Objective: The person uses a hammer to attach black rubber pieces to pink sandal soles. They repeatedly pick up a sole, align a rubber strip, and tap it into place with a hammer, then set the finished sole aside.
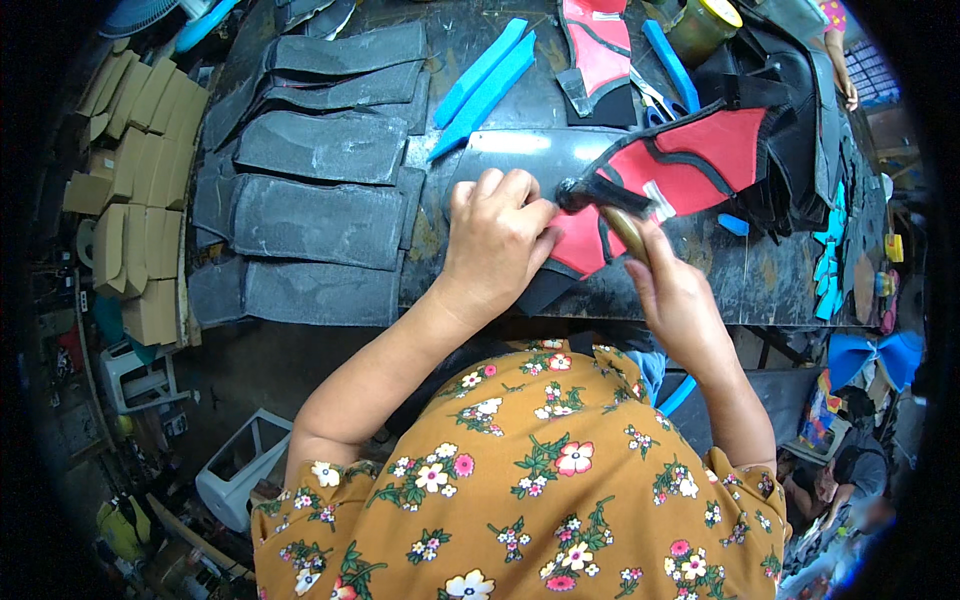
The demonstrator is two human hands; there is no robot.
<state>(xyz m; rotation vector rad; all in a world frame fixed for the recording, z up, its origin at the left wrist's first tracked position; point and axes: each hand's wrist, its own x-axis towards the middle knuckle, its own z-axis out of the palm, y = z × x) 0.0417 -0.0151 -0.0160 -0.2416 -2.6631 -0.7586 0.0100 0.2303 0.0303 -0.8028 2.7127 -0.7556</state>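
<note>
My right hand (682, 300) grips the wooden handle of a hammer (625, 236), whose dark head lies over a red panel with black trim (725, 145). Curled fingers of my left hand (495, 235) press at the left end of that panel, with the thumb along its red face; the fingertips are partly hidden. Beneath the panel's left part is a smooth grey plate (530, 145) on the dark worktable (440, 275). Beyond the hammer, a second red and black panel (597, 65) lies near a pair of scissors (653, 108).
Dark grey padded pieces (320, 215) lie in overlapping rows on the left. Blue foam strips (490, 85) and a yellow-rimmed can (705, 30) stand farther back. Black material (800, 110) is heaped at right. Cardboard boxes (150, 200) and a plastic stool (245, 470) flank the table; another person (850, 470) sits lower right.
</note>
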